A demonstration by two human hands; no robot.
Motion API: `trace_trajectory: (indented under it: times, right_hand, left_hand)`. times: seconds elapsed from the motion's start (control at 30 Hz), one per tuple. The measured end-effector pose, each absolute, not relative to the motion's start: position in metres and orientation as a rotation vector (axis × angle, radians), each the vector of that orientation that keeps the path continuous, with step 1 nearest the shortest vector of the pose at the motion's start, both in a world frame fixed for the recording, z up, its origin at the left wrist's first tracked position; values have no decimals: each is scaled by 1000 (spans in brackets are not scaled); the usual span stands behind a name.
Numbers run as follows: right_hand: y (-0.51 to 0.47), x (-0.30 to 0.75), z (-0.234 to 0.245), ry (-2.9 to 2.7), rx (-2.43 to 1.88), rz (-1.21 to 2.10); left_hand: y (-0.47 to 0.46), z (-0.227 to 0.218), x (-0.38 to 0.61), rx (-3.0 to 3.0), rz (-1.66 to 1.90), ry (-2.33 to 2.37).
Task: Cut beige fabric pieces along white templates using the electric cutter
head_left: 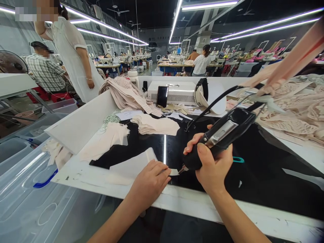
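Note:
My right hand (215,162) is wrapped round a black corded handheld tool (225,130) with a silver metal plate on its side. Its pointed metal tip (183,168) reaches down to the end of a small pale strip (173,172) on the black work surface. My left hand (152,182) lies palm down with its fingers stretched out, pressing on a thin white fabric piece (131,165). The strip sticks out beyond these fingertips, and whether it belongs to that piece is hidden under the hand. A pink fabric band (295,55) holds the tool's upper end from above.
Behind my hands lie stacked cream fabric pieces (158,125), a phone (162,96) and a white vented box (177,91). Lace fabric (296,108) is heaped at right. A white panel (81,125) and plastic bins (32,189) stand left. A person in white (73,57) stands beyond.

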State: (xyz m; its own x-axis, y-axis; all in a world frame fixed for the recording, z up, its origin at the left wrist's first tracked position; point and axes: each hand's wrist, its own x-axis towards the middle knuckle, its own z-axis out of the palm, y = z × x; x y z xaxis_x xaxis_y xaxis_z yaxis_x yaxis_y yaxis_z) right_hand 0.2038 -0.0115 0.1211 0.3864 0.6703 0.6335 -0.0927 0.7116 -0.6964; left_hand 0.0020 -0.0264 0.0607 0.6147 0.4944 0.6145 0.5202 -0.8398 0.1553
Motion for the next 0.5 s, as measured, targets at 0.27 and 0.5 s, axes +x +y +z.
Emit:
trace_trajectory:
  times: [0.27,0.5]
  right_hand:
    - [-16,206,123,-1045,-648,530]
    - [-20,206,124,-972,-708,553]
  left_hand:
    - [-30,64,-15,-2833,-987,-890]
    - [-33,62,-16,-2872,-1067,-928]
